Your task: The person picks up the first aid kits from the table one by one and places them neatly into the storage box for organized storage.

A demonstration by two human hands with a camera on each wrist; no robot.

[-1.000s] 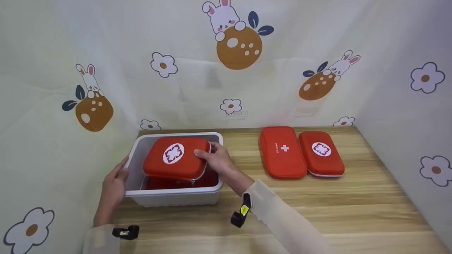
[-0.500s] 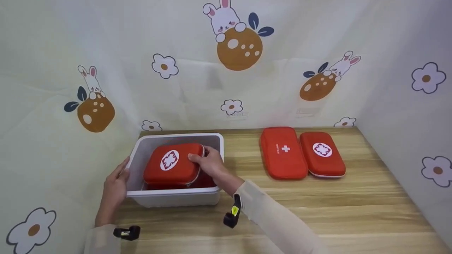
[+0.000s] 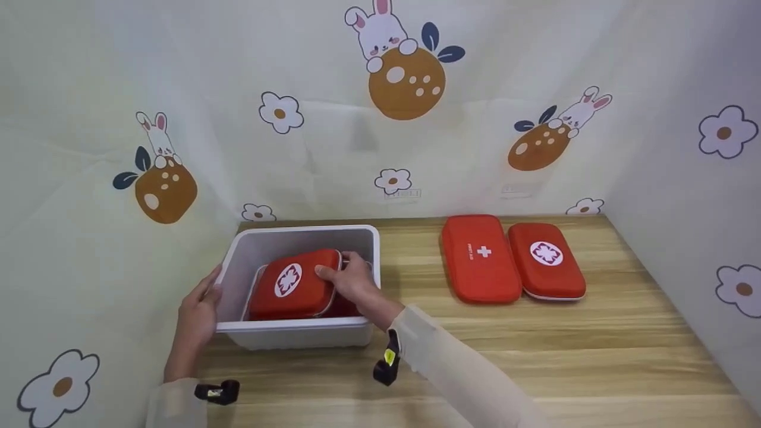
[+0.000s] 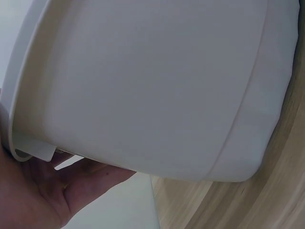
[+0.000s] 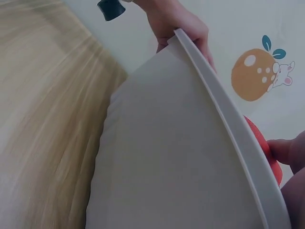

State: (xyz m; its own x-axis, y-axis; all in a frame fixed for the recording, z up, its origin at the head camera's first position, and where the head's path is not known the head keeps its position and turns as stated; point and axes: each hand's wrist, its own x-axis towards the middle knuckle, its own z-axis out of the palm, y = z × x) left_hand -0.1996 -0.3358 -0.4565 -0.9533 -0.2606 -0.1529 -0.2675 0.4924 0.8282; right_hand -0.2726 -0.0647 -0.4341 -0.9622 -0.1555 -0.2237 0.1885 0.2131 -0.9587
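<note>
In the head view a light grey plastic bin (image 3: 297,325) stands on the table's left side. My left hand (image 3: 198,315) grips its left rim; the left wrist view has that hand (image 4: 38,195) with fingers tucked beneath the rim beside the bin wall (image 4: 143,86). Inside the bin, a red first aid case (image 3: 312,291) with a round white emblem lies tilted, its right side higher. My right hand (image 3: 357,282) pinches that right side, thumb on top and fingers mostly hidden. Below it shows part of another red case (image 3: 345,307). The right wrist view catches only a red edge (image 5: 262,140) above the rim.
Two more red first aid cases lie side by side on the wooden table (image 3: 475,356) at the right: a longer one with a white cross (image 3: 480,267) and a smaller one with a round emblem (image 3: 547,261). A printed cloth (image 3: 321,166) walls the back and sides.
My right hand has lowered the red case deeper into the bin and slightly left, its front edge now behind the front rim. My left hand keeps its grip on the rim.
</note>
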